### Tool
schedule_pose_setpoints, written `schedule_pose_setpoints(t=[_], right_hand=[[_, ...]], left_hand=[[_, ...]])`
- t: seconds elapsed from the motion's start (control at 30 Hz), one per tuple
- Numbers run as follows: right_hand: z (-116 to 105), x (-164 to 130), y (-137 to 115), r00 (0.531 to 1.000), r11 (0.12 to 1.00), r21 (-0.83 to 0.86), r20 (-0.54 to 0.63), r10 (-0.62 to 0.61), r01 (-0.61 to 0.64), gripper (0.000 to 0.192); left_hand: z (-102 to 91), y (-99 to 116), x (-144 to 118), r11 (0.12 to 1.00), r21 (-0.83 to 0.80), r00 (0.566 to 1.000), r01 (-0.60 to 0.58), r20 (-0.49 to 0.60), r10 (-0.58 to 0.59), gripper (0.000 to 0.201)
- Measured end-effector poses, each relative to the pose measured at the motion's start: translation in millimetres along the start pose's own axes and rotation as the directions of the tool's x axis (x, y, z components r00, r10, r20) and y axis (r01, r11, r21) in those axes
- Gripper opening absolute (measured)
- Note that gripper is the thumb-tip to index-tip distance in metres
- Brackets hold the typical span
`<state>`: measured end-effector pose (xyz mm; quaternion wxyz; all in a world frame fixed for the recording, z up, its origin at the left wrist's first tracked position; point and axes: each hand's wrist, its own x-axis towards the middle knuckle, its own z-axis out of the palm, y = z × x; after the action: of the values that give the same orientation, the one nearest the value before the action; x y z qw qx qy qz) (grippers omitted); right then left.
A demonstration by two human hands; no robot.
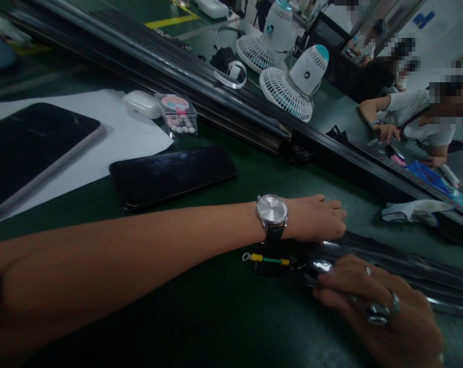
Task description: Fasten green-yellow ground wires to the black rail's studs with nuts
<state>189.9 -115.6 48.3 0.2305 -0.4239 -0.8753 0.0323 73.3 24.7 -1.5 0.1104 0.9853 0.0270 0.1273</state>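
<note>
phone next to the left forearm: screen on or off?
Off. The phone lies flat on the green table, face up, its glass dark throughout with only faint reflections, just beyond the left hand and its forearm.

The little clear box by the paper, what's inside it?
The clear box holds small pale round pieces heaped at its bottom, like beads or candies. A pink and blue label covers its lid, hiding whatever lies right beneath it. What the pieces are exactly is too small to tell.
</note>
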Motion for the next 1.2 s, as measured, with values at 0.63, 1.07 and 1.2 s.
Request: schedule_pose_setpoints(t=[0.63, 1.07, 1.2], right_hand=[[-16, -21, 29, 0.974, 0.993, 0.113, 0.226, -0.002, -0.024, 0.01], [-3, -23, 38, 0.959, 0.992, 0.059, 0.267, 0.094, -0.113, 0.005], [-1, -19, 28, 0.987, 0.997, 0.006, 0.141, 0.081, -0.082, 0.007]], left_hand=[[-2.3, 1, 0, 1.0, 0.016, 0.998, 0.027, 0.057, -0.028, 0.007], [-6.4, 1, 0, 0.999, -0.016, 0.997, 0.04, 0.074, -0.039, 0.017], [-4.8, 1, 0, 0.999, 0.009, 0.996, 0.035, 0.083, -0.036, 0.011]])
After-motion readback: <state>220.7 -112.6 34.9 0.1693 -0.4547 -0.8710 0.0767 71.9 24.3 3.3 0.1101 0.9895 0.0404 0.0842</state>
